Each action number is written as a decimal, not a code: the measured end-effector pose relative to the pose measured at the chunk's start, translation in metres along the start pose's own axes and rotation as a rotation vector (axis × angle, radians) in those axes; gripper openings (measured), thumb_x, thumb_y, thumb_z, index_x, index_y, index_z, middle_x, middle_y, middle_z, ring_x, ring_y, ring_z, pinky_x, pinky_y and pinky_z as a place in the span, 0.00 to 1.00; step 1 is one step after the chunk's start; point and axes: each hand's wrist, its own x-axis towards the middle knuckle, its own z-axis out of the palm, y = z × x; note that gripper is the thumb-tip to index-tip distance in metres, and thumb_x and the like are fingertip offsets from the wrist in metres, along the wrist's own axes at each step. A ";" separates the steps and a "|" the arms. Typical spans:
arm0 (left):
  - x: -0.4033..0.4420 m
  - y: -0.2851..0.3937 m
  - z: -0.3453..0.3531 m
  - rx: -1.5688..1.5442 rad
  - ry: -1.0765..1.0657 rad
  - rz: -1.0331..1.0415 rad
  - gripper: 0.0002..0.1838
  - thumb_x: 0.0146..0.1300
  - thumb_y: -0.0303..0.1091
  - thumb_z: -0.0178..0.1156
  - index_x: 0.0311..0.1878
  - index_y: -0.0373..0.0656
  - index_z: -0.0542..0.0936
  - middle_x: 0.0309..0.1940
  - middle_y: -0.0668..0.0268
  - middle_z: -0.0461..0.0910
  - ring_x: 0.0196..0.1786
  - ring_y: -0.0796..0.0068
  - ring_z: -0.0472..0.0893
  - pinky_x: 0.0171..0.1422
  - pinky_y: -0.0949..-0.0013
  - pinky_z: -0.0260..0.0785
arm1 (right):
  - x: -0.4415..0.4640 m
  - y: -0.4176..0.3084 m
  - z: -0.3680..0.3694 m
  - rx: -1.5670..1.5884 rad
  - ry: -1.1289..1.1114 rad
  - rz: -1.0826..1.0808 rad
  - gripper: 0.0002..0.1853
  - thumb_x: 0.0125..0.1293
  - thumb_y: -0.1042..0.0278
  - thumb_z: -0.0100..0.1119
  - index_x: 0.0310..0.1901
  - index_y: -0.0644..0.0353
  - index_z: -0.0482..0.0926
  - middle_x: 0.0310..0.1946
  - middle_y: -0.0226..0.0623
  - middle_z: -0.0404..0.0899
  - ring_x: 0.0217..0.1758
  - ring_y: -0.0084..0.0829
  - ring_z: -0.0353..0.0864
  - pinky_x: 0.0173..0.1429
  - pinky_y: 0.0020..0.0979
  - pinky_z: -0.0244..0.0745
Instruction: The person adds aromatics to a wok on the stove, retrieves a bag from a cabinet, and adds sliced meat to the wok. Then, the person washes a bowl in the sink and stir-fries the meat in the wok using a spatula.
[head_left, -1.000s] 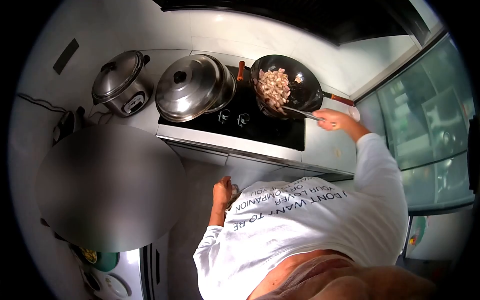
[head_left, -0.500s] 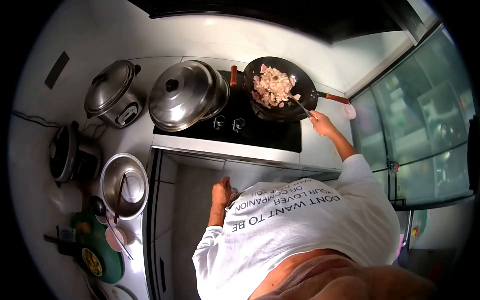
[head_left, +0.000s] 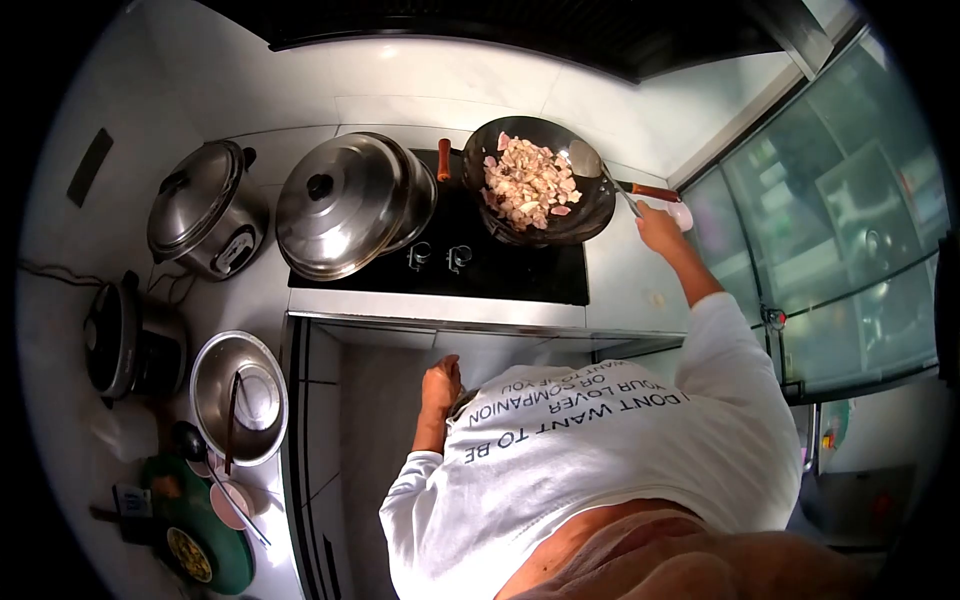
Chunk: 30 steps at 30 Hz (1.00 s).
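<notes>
My right hand (head_left: 660,228) is wrapped round the handle of a metal wok spatula (head_left: 584,158), whose blade rests against the right inner side of a dark wok (head_left: 592,215). Pale and pinkish chopped meat (head_left: 530,182) lies heaped in the middle and left of the wok, clear of the blade. The wok's wooden handle (head_left: 655,192) points right, just above my right hand. My left hand (head_left: 441,385) hangs in front of my shirt, below the counter edge, its fingers curled in a loose fist with nothing visible in them.
Beside the wok on the black stove (head_left: 510,270) stands a large lidded steel pot (head_left: 335,205). Further left are a rice cooker (head_left: 205,215), a second dark cooker (head_left: 130,340) and a steel bowl (head_left: 240,395) with chopsticks. A glass panel (head_left: 840,220) borders the right side.
My right hand has moved the spatula up and right, out of the meat to the wok's right side. The meat has spread flatter. The view has shifted slightly.
</notes>
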 end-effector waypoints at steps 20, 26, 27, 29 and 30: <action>-0.009 -0.003 -0.010 -0.042 0.044 -0.078 0.10 0.58 0.31 0.52 0.41 0.42 0.78 0.33 0.50 0.79 0.36 0.50 0.78 0.41 0.57 0.72 | -0.061 -0.043 -0.056 0.426 -0.075 -0.341 0.26 0.54 0.75 0.54 0.57 0.48 0.70 0.30 0.47 0.76 0.35 0.46 0.77 0.42 0.37 0.71; 0.005 0.001 0.002 0.082 0.055 0.117 0.09 0.57 0.29 0.53 0.41 0.41 0.77 0.26 0.53 0.79 0.31 0.55 0.80 0.36 0.61 0.72 | -0.048 -0.070 -0.012 0.135 -0.055 -0.269 0.28 0.55 0.80 0.45 0.59 0.43 0.68 0.33 0.48 0.74 0.38 0.48 0.76 0.42 0.44 0.71; 0.007 0.001 0.004 0.089 0.048 0.144 0.09 0.57 0.29 0.53 0.41 0.41 0.77 0.26 0.53 0.79 0.31 0.55 0.80 0.36 0.61 0.72 | -0.037 -0.069 0.002 0.106 -0.034 -0.215 0.28 0.55 0.79 0.45 0.59 0.42 0.68 0.33 0.48 0.75 0.38 0.48 0.76 0.43 0.44 0.71; 0.008 0.004 0.004 0.028 0.043 0.122 0.09 0.57 0.29 0.54 0.41 0.42 0.77 0.27 0.53 0.79 0.31 0.54 0.79 0.36 0.61 0.72 | -0.019 -0.063 0.022 0.081 0.003 -0.119 0.29 0.55 0.79 0.44 0.59 0.42 0.67 0.33 0.49 0.75 0.38 0.49 0.76 0.43 0.44 0.71; 0.009 0.005 0.002 -0.003 0.044 0.112 0.09 0.57 0.30 0.54 0.41 0.42 0.77 0.27 0.53 0.79 0.31 0.54 0.79 0.36 0.60 0.72 | -0.011 -0.055 0.027 0.083 0.023 -0.079 0.29 0.55 0.79 0.44 0.59 0.41 0.67 0.33 0.50 0.76 0.39 0.49 0.77 0.44 0.44 0.71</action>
